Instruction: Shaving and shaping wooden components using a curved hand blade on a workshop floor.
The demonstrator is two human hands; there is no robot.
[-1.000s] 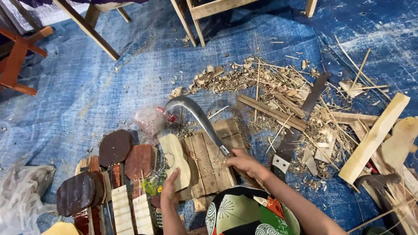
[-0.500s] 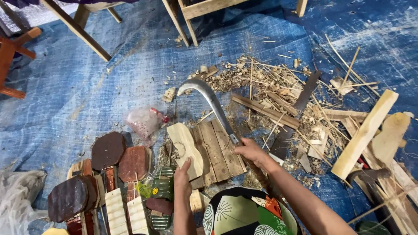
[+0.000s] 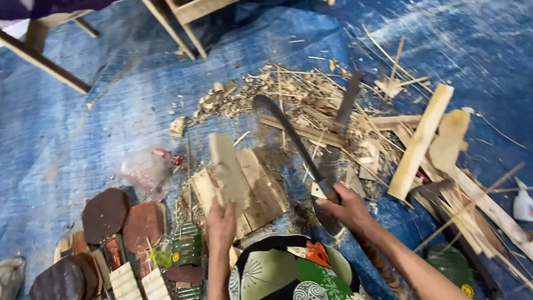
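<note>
**Carving wood on a blue tarp**

At seven o'clock we see dark wooden discs (image 3: pixel 105 214). Our left hand (image 3: pixel 221 222), grip closed, holds a pale wood blank (image 3: pixel 226 166) upright on a plank board (image 3: pixel 261 186). At five o'clock, our right hand (image 3: pixel 347 206) clasps a curved machete (image 3: pixel 288 136), its blade pointing toward eleven o'clock.

a makeshift woodworking spot on the ground: a blue tarp (image 3: pixel 83 128) covers the floor, with wood shavings (image 3: pixel 288 94) heaped at upper centre, split planks (image 3: pixel 422 139) scattered at right, a slatted chopping board (image 3: pixel 261 186) mid-frame, a curved blade (image 3: pixel 288 133), and wooden frame legs (image 3: pixel 172 22) along the top.
</note>
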